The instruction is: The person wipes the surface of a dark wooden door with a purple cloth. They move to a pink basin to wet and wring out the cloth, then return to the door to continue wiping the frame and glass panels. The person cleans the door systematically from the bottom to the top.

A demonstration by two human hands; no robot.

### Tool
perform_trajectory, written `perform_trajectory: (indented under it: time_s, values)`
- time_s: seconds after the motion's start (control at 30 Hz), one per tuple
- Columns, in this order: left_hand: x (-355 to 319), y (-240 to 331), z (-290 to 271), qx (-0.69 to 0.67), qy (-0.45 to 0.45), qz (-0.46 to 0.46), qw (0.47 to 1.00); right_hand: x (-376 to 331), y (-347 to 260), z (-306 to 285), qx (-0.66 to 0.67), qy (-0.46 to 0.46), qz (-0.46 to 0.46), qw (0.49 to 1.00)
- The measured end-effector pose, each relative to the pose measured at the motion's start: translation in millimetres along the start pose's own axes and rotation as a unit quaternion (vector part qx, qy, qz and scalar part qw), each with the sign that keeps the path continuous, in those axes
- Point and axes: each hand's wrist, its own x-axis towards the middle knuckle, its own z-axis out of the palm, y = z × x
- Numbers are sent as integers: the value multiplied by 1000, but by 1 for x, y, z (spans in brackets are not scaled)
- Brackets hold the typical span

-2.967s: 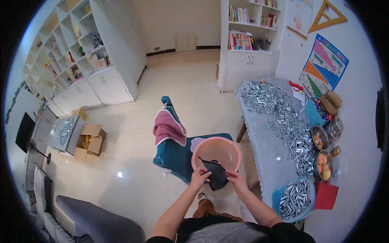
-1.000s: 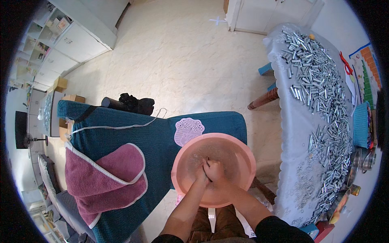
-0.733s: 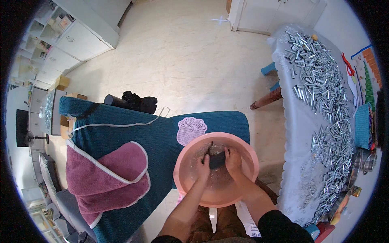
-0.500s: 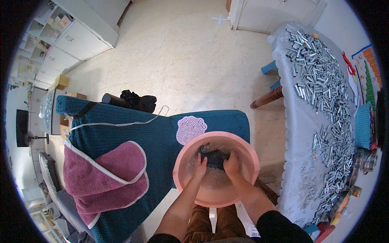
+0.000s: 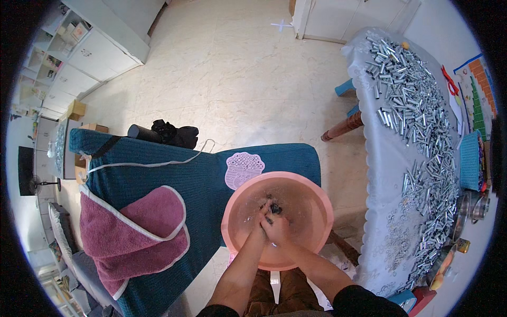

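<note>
A pink plastic basin (image 5: 317, 235) holds water, and both my hands are inside it, close together near the middle. A small dark cloth (image 5: 275, 209) is bunched between them, with only a crumpled bit of it showing. My left hand (image 5: 264, 213) presses against the cloth from the left, fingers closed. Wrapped round the cloth from the right is my right hand (image 5: 277, 229), touching the left one. The rest of the cloth is hidden by my hands.
The basin rests on a teal-covered seat (image 5: 206, 201) beside a lilac scalloped mat (image 5: 244, 168) and a purple towel (image 5: 137, 227). To the right, a table with a pale cloth (image 5: 372, 211) carries many metal tubes (image 5: 412, 100). A black bundle (image 5: 177, 134) lies behind the seat.
My hands have come together, and the dark cloth, spread between them before, is now squeezed into a small bunch. The whole view has shifted slightly.
</note>
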Motion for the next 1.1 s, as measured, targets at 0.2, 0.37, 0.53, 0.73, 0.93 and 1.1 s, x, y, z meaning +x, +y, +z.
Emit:
perform_trajectory:
  time_s: [0.2, 0.37, 0.53, 0.73, 0.93, 1.1]
  values:
    - [-14, -5, 14, 165, 95, 74, 979, 33, 29, 12, 17, 76, 45, 996]
    - [-79, 15, 76, 470, 143, 281, 825, 57, 60, -21, 18, 143, 98, 985]
    - [-54, 32, 23, 398, 263, 354, 804, 27, 76, -48, -38, 196, -95, 975]
    - [-36, 15, -37, 563, 330, 291, 699, 2, 115, -31, -174, 90, -58, 979]
    - [-39, 15, 6, 772, 126, 380, 494, 30, 99, -1, -334, 48, -82, 938]
    - [18, 7, -34, 655, 146, 231, 705, 52, 128, 18, -144, 110, 24, 983]
